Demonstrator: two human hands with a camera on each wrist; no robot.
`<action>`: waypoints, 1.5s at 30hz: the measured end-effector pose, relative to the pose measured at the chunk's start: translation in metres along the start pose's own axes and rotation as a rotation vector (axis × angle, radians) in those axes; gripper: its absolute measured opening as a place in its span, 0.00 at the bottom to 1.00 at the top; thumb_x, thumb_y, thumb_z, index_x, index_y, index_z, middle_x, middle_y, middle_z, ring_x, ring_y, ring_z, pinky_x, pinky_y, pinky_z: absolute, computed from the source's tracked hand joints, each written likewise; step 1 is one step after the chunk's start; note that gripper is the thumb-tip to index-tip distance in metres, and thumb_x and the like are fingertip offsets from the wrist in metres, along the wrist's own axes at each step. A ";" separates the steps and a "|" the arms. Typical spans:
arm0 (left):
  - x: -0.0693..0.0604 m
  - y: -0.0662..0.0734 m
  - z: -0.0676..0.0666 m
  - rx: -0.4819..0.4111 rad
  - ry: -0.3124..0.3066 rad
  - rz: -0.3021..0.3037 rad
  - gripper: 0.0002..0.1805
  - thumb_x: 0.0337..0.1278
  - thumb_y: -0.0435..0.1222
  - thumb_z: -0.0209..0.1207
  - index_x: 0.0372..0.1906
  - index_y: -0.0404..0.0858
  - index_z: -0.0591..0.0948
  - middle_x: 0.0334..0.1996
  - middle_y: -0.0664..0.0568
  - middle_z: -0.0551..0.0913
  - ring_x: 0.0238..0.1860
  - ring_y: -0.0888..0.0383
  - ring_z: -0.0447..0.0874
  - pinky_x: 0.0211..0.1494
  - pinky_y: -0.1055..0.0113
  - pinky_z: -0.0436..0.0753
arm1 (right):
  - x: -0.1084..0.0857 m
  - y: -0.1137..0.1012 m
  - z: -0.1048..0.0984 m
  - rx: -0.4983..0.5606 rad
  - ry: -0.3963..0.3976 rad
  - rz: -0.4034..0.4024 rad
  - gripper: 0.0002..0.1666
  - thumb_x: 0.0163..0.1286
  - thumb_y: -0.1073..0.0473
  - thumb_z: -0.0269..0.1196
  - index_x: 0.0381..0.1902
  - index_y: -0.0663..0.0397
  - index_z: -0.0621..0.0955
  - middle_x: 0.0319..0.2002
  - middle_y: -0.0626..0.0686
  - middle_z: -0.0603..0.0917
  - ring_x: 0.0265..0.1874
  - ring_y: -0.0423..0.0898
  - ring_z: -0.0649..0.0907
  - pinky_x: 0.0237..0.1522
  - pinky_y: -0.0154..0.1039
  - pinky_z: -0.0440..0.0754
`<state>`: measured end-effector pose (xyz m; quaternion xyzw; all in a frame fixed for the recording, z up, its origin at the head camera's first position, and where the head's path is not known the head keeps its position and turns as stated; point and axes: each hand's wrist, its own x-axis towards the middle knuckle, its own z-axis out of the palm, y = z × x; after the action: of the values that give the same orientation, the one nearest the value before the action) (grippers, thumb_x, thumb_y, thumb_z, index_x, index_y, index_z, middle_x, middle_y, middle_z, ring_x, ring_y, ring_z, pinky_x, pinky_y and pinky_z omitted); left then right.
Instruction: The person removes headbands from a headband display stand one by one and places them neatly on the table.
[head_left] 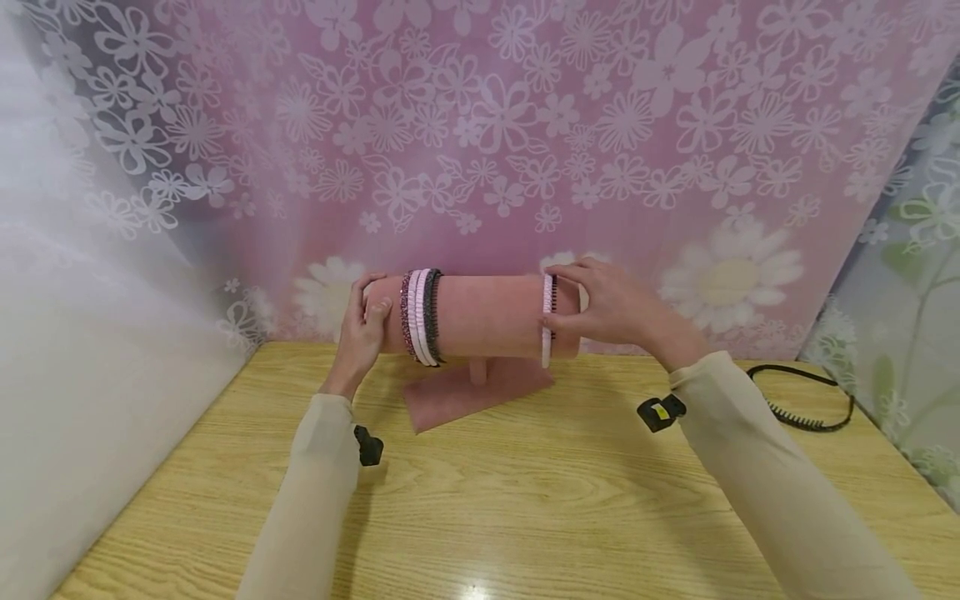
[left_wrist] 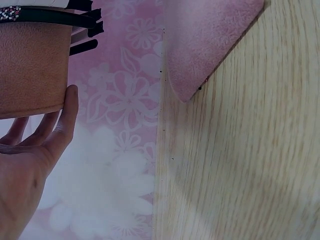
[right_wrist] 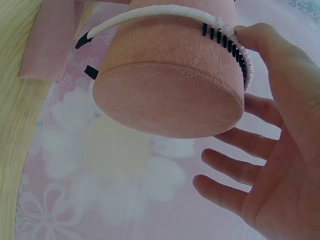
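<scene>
The right hand (head_left: 611, 304) pinched a white band (head_left: 547, 298) between thumb and forefinger, the thumb on its front and the forefinger over its top. In the right wrist view the other fingers were spread apart beside the end of the roll (head_left: 491, 317). The white band sat around the roll near its right end, its black teeth (right_wrist: 225, 42) turned inward and its dark tips apart below.

The left hand (head_left: 362, 333) gripped the roll's left end, thumb across the front and fingers behind. Just inward of it, more bands circled the roll side by side: a glittery band (head_left: 407, 315), two pale bands (head_left: 421, 321) and a dark band (head_left: 431, 308) with teeth. A bare stretch of roll lay between these and the white band.

Below, a short post (head_left: 478, 372) carried the roll above a flat pink base (head_left: 457, 402), which stood at an angle on the wood-grained table (head_left: 525, 508). Well apart to the right, beyond the right sleeve (head_left: 772, 475), a black band (head_left: 813, 427) with teeth lay on the table. A pink flowered cloth (head_left: 480, 108) hung behind.
</scene>
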<state>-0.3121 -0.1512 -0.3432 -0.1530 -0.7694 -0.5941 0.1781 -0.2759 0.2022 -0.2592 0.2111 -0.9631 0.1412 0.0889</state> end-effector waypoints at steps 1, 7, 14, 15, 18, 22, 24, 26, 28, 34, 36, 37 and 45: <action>0.000 0.000 0.000 0.001 0.000 0.000 0.27 0.75 0.40 0.48 0.75 0.42 0.65 0.64 0.34 0.77 0.54 0.42 0.78 0.60 0.50 0.75 | -0.001 0.000 0.000 0.005 -0.003 0.002 0.46 0.64 0.38 0.69 0.77 0.45 0.69 0.71 0.64 0.71 0.69 0.64 0.73 0.68 0.65 0.71; -0.001 0.001 0.000 0.015 -0.003 -0.011 0.27 0.76 0.41 0.47 0.75 0.43 0.65 0.63 0.35 0.78 0.52 0.44 0.79 0.58 0.51 0.76 | -0.002 0.002 -0.002 0.015 -0.004 0.003 0.45 0.64 0.41 0.69 0.76 0.45 0.70 0.70 0.65 0.72 0.67 0.64 0.73 0.66 0.65 0.72; -0.002 0.002 -0.001 0.020 -0.002 -0.017 0.27 0.75 0.42 0.47 0.75 0.45 0.66 0.62 0.36 0.79 0.50 0.48 0.80 0.56 0.54 0.77 | -0.004 0.004 -0.003 0.022 -0.019 0.003 0.45 0.63 0.45 0.69 0.77 0.45 0.69 0.71 0.66 0.71 0.69 0.66 0.72 0.67 0.66 0.71; -0.002 0.002 0.000 0.017 -0.002 -0.015 0.27 0.75 0.42 0.47 0.75 0.45 0.66 0.62 0.36 0.79 0.49 0.48 0.80 0.55 0.54 0.77 | -0.005 0.005 -0.003 0.022 -0.021 0.000 0.45 0.63 0.46 0.69 0.77 0.45 0.69 0.71 0.66 0.71 0.69 0.66 0.72 0.67 0.66 0.71; -0.001 0.002 0.000 0.017 -0.004 -0.010 0.27 0.75 0.42 0.47 0.75 0.44 0.66 0.62 0.35 0.79 0.49 0.49 0.80 0.55 0.54 0.77 | -0.006 0.005 -0.004 0.026 -0.023 -0.011 0.45 0.63 0.47 0.69 0.77 0.45 0.69 0.69 0.66 0.72 0.66 0.65 0.74 0.64 0.64 0.74; -0.001 0.004 -0.001 0.019 -0.007 -0.019 0.26 0.75 0.41 0.46 0.74 0.46 0.66 0.62 0.35 0.79 0.49 0.49 0.79 0.55 0.55 0.77 | -0.008 0.007 -0.005 0.036 -0.023 -0.042 0.45 0.63 0.50 0.69 0.77 0.45 0.69 0.66 0.66 0.76 0.59 0.62 0.79 0.57 0.59 0.79; -0.002 0.004 -0.001 0.019 -0.006 -0.023 0.26 0.75 0.41 0.46 0.74 0.47 0.66 0.62 0.35 0.78 0.50 0.48 0.79 0.56 0.55 0.77 | -0.009 0.007 -0.005 0.048 -0.026 -0.058 0.45 0.63 0.52 0.68 0.77 0.46 0.68 0.66 0.66 0.76 0.56 0.61 0.81 0.55 0.57 0.81; -0.002 0.004 -0.001 0.018 -0.006 -0.022 0.26 0.75 0.41 0.46 0.74 0.47 0.66 0.63 0.35 0.78 0.50 0.47 0.79 0.56 0.54 0.76 | -0.011 0.009 -0.005 0.074 -0.033 -0.069 0.44 0.64 0.53 0.68 0.78 0.48 0.67 0.68 0.67 0.75 0.55 0.61 0.84 0.55 0.56 0.82; -0.002 0.004 0.000 0.021 0.000 -0.021 0.26 0.76 0.41 0.46 0.74 0.46 0.66 0.63 0.36 0.77 0.52 0.45 0.78 0.58 0.52 0.76 | -0.013 0.010 -0.004 0.112 -0.035 -0.075 0.44 0.66 0.54 0.68 0.78 0.50 0.67 0.71 0.66 0.73 0.54 0.61 0.86 0.55 0.55 0.84; -0.002 0.003 0.003 0.012 0.001 -0.037 0.26 0.76 0.43 0.47 0.75 0.48 0.66 0.64 0.36 0.77 0.54 0.42 0.79 0.60 0.49 0.75 | -0.026 0.017 0.008 0.191 0.081 -0.139 0.38 0.68 0.57 0.70 0.74 0.55 0.72 0.67 0.66 0.78 0.46 0.57 0.90 0.44 0.47 0.89; -0.001 0.002 0.003 0.005 -0.004 -0.041 0.26 0.76 0.44 0.47 0.75 0.48 0.65 0.65 0.36 0.77 0.54 0.42 0.79 0.61 0.50 0.75 | -0.031 0.020 0.016 0.209 0.140 -0.165 0.36 0.68 0.60 0.70 0.72 0.57 0.73 0.64 0.66 0.80 0.43 0.55 0.91 0.40 0.43 0.89; -0.001 0.001 0.004 0.003 -0.004 -0.037 0.26 0.76 0.43 0.48 0.75 0.48 0.65 0.65 0.36 0.76 0.55 0.43 0.78 0.61 0.50 0.75 | -0.033 0.021 0.021 0.219 0.172 -0.176 0.36 0.68 0.61 0.70 0.72 0.58 0.74 0.62 0.67 0.82 0.41 0.54 0.91 0.39 0.42 0.89; -0.001 0.000 0.002 0.001 0.021 -0.019 0.26 0.75 0.41 0.48 0.74 0.47 0.66 0.65 0.36 0.76 0.54 0.43 0.77 0.60 0.51 0.75 | -0.046 0.017 0.050 0.300 0.444 -0.251 0.31 0.63 0.68 0.72 0.64 0.63 0.80 0.44 0.63 0.86 0.32 0.53 0.91 0.33 0.42 0.89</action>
<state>-0.3118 -0.1497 -0.3440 -0.1396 -0.7693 -0.5967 0.1807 -0.2477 0.2193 -0.3213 0.3030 -0.8549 0.3126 0.2822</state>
